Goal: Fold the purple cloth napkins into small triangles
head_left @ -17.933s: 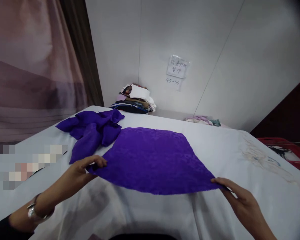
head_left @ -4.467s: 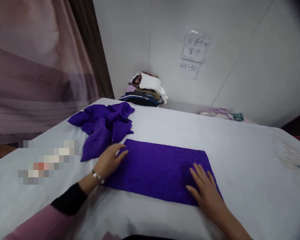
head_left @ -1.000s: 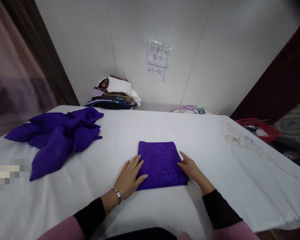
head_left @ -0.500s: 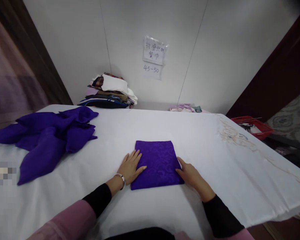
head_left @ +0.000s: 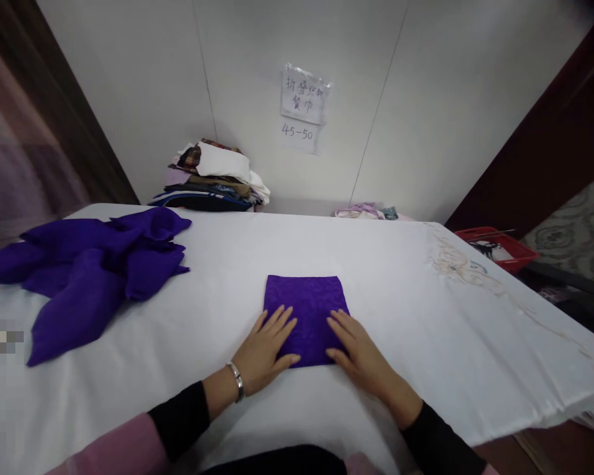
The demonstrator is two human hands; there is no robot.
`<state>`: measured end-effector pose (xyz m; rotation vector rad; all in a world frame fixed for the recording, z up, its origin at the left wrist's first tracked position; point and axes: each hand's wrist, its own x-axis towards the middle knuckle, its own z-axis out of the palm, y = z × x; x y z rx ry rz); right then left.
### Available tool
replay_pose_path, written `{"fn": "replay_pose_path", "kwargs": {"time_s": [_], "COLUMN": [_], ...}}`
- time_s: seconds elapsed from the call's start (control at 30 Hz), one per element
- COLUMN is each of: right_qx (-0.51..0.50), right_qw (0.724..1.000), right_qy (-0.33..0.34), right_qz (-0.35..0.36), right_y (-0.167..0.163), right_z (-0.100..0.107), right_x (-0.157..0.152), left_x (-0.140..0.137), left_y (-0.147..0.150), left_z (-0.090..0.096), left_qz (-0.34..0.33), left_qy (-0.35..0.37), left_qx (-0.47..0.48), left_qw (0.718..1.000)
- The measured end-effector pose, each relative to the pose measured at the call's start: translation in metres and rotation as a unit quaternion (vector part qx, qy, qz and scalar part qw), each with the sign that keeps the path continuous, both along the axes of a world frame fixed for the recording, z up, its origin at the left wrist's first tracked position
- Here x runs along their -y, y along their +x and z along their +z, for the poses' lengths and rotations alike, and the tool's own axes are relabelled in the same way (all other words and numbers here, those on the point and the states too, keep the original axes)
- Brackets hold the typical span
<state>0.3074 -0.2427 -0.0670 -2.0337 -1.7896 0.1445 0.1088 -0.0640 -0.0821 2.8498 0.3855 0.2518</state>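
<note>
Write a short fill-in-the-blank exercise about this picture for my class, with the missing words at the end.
1. The left hand and right hand lie over a flat cloth coloured ____.
2. The silver bracelet is worn on the person's ____ side.
3. The lower paper on the wall reads "45-____".
4. The basket beyond the table is ____.

Missing words: purple; left; 50; red.

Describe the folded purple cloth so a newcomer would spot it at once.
Find the big white tablecloth and look at its near middle, where the left hand and right hand rest. Partly under them lies the folded purple cloth, a flat, straight-edged panel, unlike the rumpled purple heap to its left.
</note>
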Motion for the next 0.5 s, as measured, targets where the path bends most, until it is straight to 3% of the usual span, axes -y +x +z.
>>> {"fn": "replay_pose_path", "kwargs": {"time_s": [0.1, 0.27, 0.37, 0.5], "right_qx": [0.026, 0.05, 0.037, 0.024], "right_qw": [0.994, 0.99, 0.989, 0.991], "right_qy": [-0.075, -0.113, -0.125, -0.109], "right_qz": [0.073, 0.074, 0.073, 0.068], "right_y": [-0.011, -0.012, -0.01, -0.011], "right_z": [-0.012, -0.024, -0.02, 0.001], "right_x": [-0.001, 0.001, 0.001, -0.008], "left_x": [0.01, 0.008, 0.005, 0.007], "left_y": [-0.005, -0.007, -0.007, -0.011], "left_z": [-0.01, -0.013, -0.003, 0.01], "left_qz": [-0.04, -0.035, -0.028, 0.01], "left_qy": [0.0, -0.016, -0.045, -0.046], "left_qx": [-0.024, -0.038, -0.047, -0.021], "left_qw": [0.999, 0.999, 0.997, 0.999]}}
